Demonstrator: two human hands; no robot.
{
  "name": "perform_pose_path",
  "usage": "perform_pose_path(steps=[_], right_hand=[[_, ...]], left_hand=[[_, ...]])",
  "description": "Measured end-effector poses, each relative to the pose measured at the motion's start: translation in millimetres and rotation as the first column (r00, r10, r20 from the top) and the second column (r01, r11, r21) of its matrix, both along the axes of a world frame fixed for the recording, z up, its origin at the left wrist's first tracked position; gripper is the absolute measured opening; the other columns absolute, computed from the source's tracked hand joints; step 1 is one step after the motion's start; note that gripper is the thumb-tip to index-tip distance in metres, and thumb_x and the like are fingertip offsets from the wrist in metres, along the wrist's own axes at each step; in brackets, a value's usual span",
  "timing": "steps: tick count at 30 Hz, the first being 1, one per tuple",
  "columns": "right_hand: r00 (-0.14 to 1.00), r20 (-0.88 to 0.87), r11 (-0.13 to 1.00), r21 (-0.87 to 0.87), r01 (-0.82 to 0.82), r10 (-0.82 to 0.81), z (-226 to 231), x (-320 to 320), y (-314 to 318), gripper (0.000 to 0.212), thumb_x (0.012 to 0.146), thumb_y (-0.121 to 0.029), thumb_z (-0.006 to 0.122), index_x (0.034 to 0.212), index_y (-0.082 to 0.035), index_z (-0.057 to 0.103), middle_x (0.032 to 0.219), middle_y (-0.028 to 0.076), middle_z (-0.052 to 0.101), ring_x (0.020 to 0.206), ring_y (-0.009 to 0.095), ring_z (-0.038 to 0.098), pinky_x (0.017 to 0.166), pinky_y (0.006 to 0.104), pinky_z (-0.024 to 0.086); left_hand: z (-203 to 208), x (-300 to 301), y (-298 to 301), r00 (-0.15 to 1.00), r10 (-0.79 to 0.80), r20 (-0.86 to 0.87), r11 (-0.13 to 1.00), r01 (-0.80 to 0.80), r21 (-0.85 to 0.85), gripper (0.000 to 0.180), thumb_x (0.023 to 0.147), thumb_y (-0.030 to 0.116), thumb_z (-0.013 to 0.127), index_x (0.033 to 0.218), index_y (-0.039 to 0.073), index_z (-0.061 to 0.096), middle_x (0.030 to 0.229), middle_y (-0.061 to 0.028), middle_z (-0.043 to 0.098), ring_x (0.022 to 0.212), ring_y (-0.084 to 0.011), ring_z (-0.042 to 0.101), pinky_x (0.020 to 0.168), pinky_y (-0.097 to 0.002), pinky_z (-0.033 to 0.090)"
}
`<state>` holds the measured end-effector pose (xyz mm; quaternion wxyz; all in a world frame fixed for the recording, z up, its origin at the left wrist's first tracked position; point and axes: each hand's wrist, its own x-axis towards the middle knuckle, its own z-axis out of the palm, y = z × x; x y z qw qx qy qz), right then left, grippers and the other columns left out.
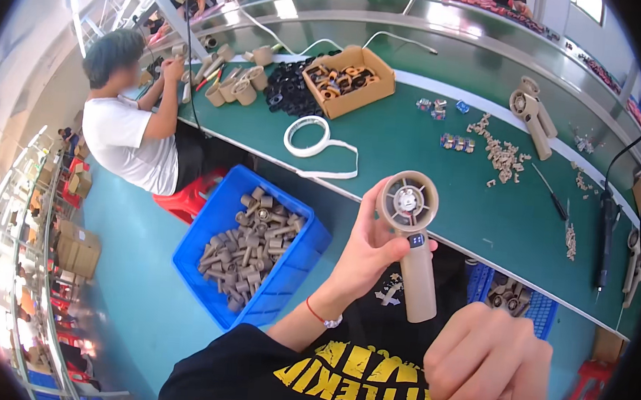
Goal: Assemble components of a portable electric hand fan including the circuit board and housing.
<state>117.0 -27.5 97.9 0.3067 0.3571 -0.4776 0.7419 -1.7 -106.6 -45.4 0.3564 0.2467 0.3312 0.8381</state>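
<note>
My left hand [361, 255] grips a beige handheld fan [420, 285] by the top of its handle, just below the round head. The fan stands nearly upright, its grilled head turned up toward me and its thumb-side panel dark. To the lower right, my right hand [487, 364] is closed with the fingers curled under, apart from the fan. Whatever those fingers may hold is hidden. Beyond the fan lies the green tabletop [420, 151], with a pile of small beige parts [502, 153] and a screwdriver [551, 192] on it.
A blue crate [313, 251] of beige fan parts stands on the floor at left. On the bench are a cardboard box [372, 99] of rings, a white tape roll [306, 136], another fan [535, 122] and a corded electric screwdriver [605, 242]. A co-worker [136, 128] sits at far left.
</note>
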Motion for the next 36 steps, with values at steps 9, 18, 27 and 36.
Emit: perform_pose_path(steps=[9, 18, 27, 36], right_hand=[[0.986, -0.164, 0.981, 0.187, 0.059, -0.027, -23.4, -22.2, 67.1, 0.011, 0.088, -0.005, 0.062, 0.090, -0.012, 0.070, 0.061, 0.004, 0.055, 0.043, 0.016, 0.045, 0.043, 0.0250, 0.036], [0.421, 0.697, 0.797, 0.379, 0.470, -0.580, -136.9, -28.6, 96.0, 0.039, 0.083, -0.006, 0.066, 0.121, 0.001, 0.058, 0.084, 0.009, 0.065, 0.067, 0.016, 0.058, 0.065, 0.0292, 0.049], [0.591, 0.640, 0.861, 0.459, 0.219, -0.491, -113.9, 21.2, 166.5, 0.017, 0.083, -0.010, 0.069, 0.097, -0.001, 0.072, 0.078, 0.010, 0.071, 0.063, 0.016, 0.068, 0.057, 0.0261, 0.051], [0.486, 0.547, 0.683, 0.714, 0.154, -0.681, -91.2, 20.0, 179.4, 0.033, 0.079, -0.017, 0.077, 0.107, -0.004, 0.066, 0.079, 0.005, 0.067, 0.064, 0.016, 0.066, 0.058, 0.0273, 0.051]], left_hand=[[14.0, -18.9, 27.3, 0.999, -0.001, 0.043, 0.999, 0.003, -0.032, 0.095, 0.079, 0.026, 0.081, 0.150, 0.016, 0.018, 0.139, -0.0098, 0.046, 0.112, -0.0248, 0.059, 0.093, -0.0482, 0.054], [-0.5, -25.4, 73.5, 0.951, 0.310, -0.008, 0.949, -0.309, -0.059, 0.102, 0.066, 0.025, 0.090, 0.146, 0.019, 0.027, 0.142, -0.0158, 0.044, 0.099, -0.0360, 0.067, 0.082, -0.0483, 0.060], [-15.2, -69.1, 40.0, 0.750, -0.654, -0.101, 0.719, 0.658, 0.223, 0.087, 0.081, 0.010, 0.072, 0.147, 0.010, 0.015, 0.147, -0.0200, 0.037, 0.138, -0.0337, 0.038, 0.113, -0.0482, 0.032], [-25.8, -13.0, 85.6, 0.599, -0.787, 0.149, 0.576, 0.799, -0.171, 0.043, 0.097, 0.038, 0.058, 0.115, 0.000, 0.048, 0.073, -0.0015, 0.051, 0.064, -0.0081, 0.050, 0.061, -0.0213, 0.041]])
